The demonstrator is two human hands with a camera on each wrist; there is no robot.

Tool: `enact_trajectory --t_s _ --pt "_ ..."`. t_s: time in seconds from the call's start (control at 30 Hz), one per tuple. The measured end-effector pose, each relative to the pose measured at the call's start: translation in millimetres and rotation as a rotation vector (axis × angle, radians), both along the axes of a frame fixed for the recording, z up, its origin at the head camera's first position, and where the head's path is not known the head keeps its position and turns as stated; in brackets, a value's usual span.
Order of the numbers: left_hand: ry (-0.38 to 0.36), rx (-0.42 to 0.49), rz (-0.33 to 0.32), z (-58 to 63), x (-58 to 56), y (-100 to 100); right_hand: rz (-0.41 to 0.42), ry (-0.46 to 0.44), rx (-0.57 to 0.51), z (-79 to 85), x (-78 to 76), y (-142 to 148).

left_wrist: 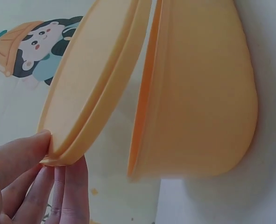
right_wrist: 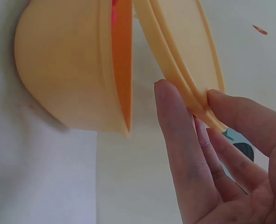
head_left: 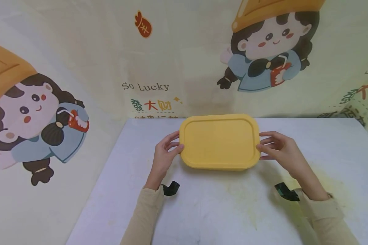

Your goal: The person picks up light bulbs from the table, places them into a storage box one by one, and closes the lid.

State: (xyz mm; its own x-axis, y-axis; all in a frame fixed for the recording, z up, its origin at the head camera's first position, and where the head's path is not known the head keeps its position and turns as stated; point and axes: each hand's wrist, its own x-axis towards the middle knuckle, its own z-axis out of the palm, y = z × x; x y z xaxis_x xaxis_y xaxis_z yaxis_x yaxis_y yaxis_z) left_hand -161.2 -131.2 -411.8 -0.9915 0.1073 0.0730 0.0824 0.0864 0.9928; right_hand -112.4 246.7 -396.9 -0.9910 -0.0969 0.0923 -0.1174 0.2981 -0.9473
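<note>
Both hands hold a yellow plastic lid (head_left: 219,141), rectangular with rounded corners, by its two short ends. My left hand (head_left: 166,149) pinches the left end between thumb and fingers. At the right end, my right hand (head_left: 280,149) pinches the rim, thumb on top. Under the lid stands a deep yellow container (left_wrist: 203,93), almost wholly hidden in the head view. In both wrist views a gap shows between the lid and the container's rim, so the lid is off it and tilted. A bit of something pink (right_wrist: 113,14) shows inside the container; its kind cannot be made out.
The container stands on a white table (head_left: 214,207) near its back edge. Behind and to the left hangs a pale cloth (head_left: 95,51) printed with cartoon figures and lettering. A black curved piece (head_left: 171,188) sticks out at the left cuff, another (head_left: 286,192) at the right cuff.
</note>
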Motion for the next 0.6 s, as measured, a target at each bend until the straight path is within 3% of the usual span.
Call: enact_trajectory --t_s 0.4,0.6 --pt "0.001 -0.041 0.003 -10.0 -6.7 -1.4 0.017 -0.009 -0.036 -12.1 -3.3 -4.2" --pt "0.004 -0.070 0.014 -14.4 -11.3 -0.5 0.010 -0.013 -0.003 -16.7 -4.8 -3.8"
